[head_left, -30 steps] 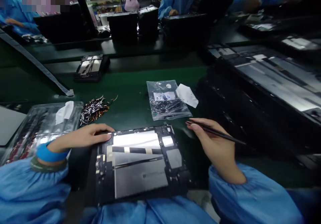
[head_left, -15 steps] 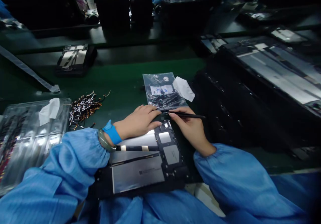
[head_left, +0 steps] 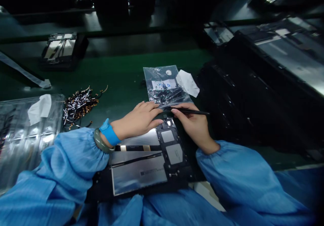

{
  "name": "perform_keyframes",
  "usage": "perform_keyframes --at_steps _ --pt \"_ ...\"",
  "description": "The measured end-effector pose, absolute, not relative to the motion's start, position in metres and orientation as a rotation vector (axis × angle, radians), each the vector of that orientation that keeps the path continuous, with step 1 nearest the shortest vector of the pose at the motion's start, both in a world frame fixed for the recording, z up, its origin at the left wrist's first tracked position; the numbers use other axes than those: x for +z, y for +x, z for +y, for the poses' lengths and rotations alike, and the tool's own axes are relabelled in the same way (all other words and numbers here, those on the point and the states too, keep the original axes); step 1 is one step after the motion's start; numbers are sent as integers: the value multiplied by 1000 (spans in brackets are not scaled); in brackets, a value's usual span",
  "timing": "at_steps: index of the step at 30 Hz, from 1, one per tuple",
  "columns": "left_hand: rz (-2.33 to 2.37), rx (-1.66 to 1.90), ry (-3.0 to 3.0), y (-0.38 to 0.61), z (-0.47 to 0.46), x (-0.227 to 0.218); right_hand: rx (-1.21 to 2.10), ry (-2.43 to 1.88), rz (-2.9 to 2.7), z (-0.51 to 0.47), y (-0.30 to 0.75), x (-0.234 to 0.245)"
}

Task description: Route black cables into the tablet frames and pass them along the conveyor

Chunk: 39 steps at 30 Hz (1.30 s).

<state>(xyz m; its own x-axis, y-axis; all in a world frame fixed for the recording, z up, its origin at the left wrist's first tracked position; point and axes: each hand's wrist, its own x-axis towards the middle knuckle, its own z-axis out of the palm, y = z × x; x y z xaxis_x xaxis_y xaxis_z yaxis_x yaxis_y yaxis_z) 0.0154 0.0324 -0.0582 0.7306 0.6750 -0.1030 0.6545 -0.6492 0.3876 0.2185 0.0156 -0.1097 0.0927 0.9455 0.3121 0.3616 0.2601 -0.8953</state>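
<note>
An opened tablet chassis (head_left: 146,162) with silver panels and a black frame lies right in front of me on the green mat. My left hand (head_left: 138,121) rests on its top edge, fingers stretched flat and together, pressing near the upper right corner. My right hand (head_left: 193,126) pinches a thin black stylus-like tool (head_left: 192,111), whose tip points left toward my left fingertips at that same corner. Both arms wear blue sleeves; a blue band circles my left wrist.
A clear bag of small parts (head_left: 165,87) with a white paper scrap (head_left: 188,82) lies just beyond the hands. Loose small cables (head_left: 78,104) sit at left beside a clear plastic tray (head_left: 22,135). Black trays of tablet frames (head_left: 265,74) fill the right; another chassis (head_left: 60,49) lies far left.
My left hand moved from the tablet's left corner across to its top right corner. My right hand brought the tool in to meet it. The view tilted down.
</note>
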Motion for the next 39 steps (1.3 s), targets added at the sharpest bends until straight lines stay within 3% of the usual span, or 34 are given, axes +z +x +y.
perform_keyframes --at_steps 8,15,23,39 --pt "1011 264 2406 13 28 -50 847 -1272 -1348 4 219 -92" --pt "974 491 2165 0 3 -33 1404 -1110 -1084 -11 192 -55" --pt "1089 731 1996 -10 -24 -26 1905 -939 -794 -10 170 -44" --pt "1095 761 1888 -13 -34 -18 2026 -929 -699 -10 161 -49"
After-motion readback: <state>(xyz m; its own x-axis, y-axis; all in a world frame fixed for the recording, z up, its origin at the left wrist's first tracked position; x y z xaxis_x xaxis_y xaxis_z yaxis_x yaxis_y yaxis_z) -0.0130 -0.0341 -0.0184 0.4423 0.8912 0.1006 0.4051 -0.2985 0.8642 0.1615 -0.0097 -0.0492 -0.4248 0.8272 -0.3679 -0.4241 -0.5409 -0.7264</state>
